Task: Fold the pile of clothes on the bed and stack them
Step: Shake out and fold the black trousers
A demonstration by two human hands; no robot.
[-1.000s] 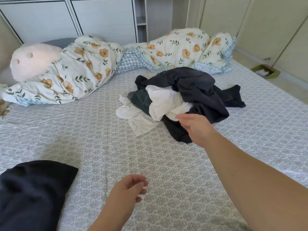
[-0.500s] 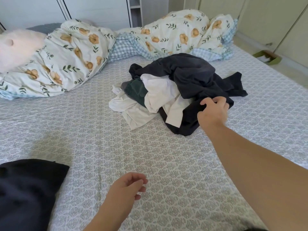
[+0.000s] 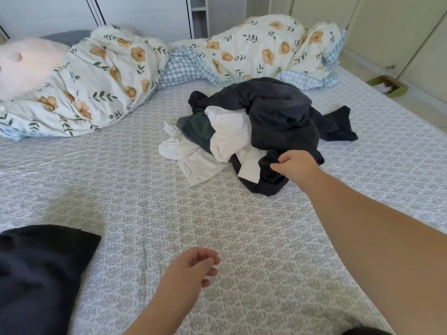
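Dark navy garment point(image 3: 280, 117) atop the clothes pile point(image 3: 217, 141) is pinched by the right hand point(image 3: 298, 166); the left hand point(image 3: 191, 269) hovers loosely curled, empty, over the bed point(image 3: 145, 189).

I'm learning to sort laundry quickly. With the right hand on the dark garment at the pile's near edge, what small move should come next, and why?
Probably lift the dark garment up and toward the person. The right hand already pinches its near edge, it lies on top of the pile, and the left hand hovers free over bare sheet to help spread it.

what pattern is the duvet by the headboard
Cream with orange flowers and green leaves, in the head view.
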